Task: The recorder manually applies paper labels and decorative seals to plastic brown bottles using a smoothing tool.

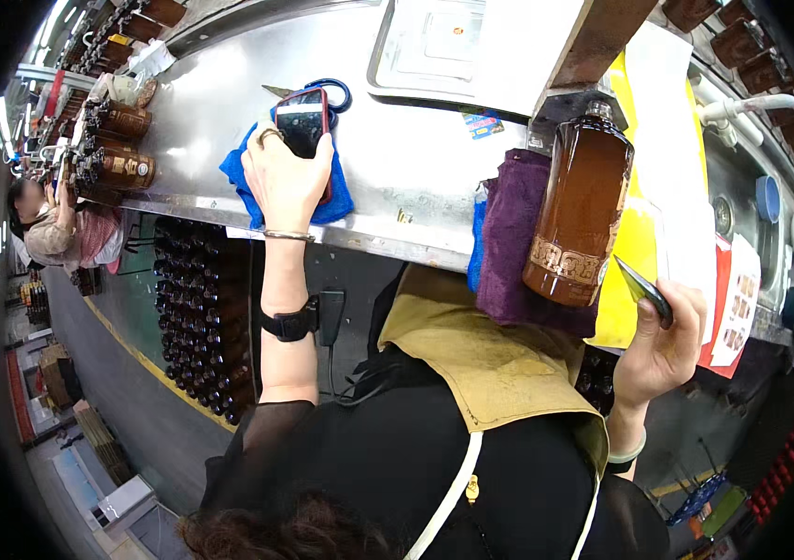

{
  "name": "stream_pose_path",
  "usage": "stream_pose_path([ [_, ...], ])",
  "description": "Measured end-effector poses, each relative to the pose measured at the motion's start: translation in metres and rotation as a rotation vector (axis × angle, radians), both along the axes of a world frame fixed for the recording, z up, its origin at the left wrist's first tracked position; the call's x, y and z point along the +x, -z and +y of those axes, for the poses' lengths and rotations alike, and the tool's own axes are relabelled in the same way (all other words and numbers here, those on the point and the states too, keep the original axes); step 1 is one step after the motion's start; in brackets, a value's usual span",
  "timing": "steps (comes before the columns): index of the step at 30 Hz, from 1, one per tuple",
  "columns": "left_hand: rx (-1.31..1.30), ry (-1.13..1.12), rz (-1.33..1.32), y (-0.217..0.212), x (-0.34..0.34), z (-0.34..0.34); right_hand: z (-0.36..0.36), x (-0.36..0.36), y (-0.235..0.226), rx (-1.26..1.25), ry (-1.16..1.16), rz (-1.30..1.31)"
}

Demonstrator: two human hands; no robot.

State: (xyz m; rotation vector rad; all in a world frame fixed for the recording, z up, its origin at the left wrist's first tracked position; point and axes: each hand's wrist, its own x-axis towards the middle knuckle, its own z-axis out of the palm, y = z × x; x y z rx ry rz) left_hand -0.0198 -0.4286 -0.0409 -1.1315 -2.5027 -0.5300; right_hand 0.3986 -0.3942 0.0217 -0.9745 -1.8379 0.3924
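Note:
My left hand [287, 177] grips a phone [302, 121] with a dark screen and a red edge, over a blue cloth [336, 194] on the metal bench. A pair of scissors [334, 91] with dark blue handles lies just behind the phone. Between the thumb and fingers of my right hand [666, 341] is a small pointed blade [641, 287], dark and shiny, its tip toward the bottle. That brown glass bottle [583, 205], with a patterned band near its base, lies on a folded purple towel [509, 243], its neck pointing away from me. Neither hand touches it.
A metal bracket [593, 47] rises over the bottle's neck. A clear tray [429, 42] sits at the back of the bench [201, 112]. Yellow sheeting [644, 238] lies right of the bottle. Many bottles [196, 317] stand on the floor below; a person [56, 224] works at far left.

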Motion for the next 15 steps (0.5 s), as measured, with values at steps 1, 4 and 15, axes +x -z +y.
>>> stream_pose_path([
  [1,-0.004,-0.013,-0.031,0.002,-0.004,0.001,0.0,-0.004,0.001,-0.004,-0.021,0.013],
  [4,-0.021,-0.045,-0.109,0.007,-0.005,0.01,-0.004,-0.005,0.0,-0.017,-0.024,-0.014],
  [15,-0.044,0.034,-0.212,0.001,0.007,-0.003,0.01,-0.062,-0.082,-0.377,-0.714,0.069],
])
